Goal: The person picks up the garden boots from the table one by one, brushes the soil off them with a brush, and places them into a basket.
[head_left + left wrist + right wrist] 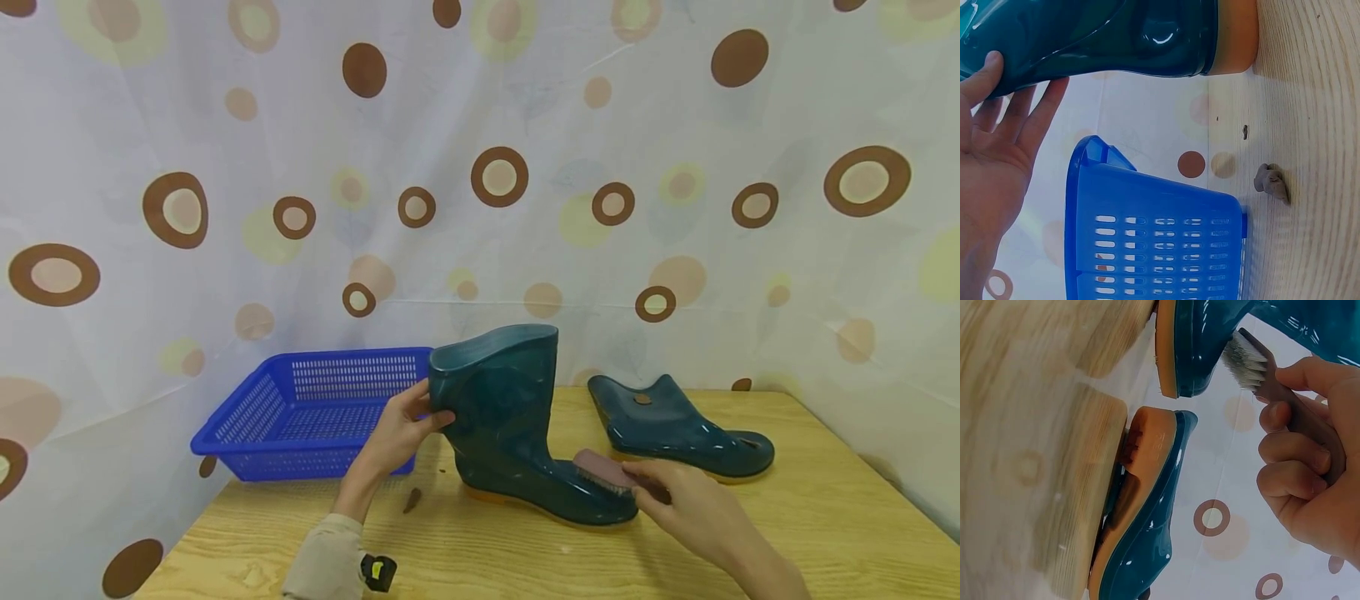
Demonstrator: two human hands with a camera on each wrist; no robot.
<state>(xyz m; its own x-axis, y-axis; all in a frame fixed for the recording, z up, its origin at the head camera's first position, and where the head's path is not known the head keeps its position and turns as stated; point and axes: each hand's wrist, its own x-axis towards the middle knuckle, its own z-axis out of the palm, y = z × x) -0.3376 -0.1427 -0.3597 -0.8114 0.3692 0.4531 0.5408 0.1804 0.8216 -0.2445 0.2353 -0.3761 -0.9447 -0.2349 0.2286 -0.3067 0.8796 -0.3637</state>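
A green rubber boot (498, 417) is being held upright at the middle of the wooden table (525, 567), its sole turned down and its toe pointing to the right. Whether the whole sole is touching the wood cannot be told. The upper shaft is being gripped by the left hand (400, 429), the thumb being laid on the near side and the fingers being partly hidden behind the rubber. A pale sleeve (327, 558) is being worn on that arm, and a black band (378, 572) is being shown beside the cuff.

A brush (603, 471) is being gripped in the right hand (693, 504), its handle being wrapped by curled fingers and pressed by the thumb. The bristles are being held against the top of the boot's toe.

To the left, near the shaft, a blue basket (247, 467) with slotted walls is being supported by the table. A brown lump (1270, 181) is being shown in front of it on the wood, with smaller crumbs close by. To the right, behind the brush, a second boot (675, 433) is lying down, a brown patch being seen on its shaft. The background is being filled by a spotted curtain (450, 108)
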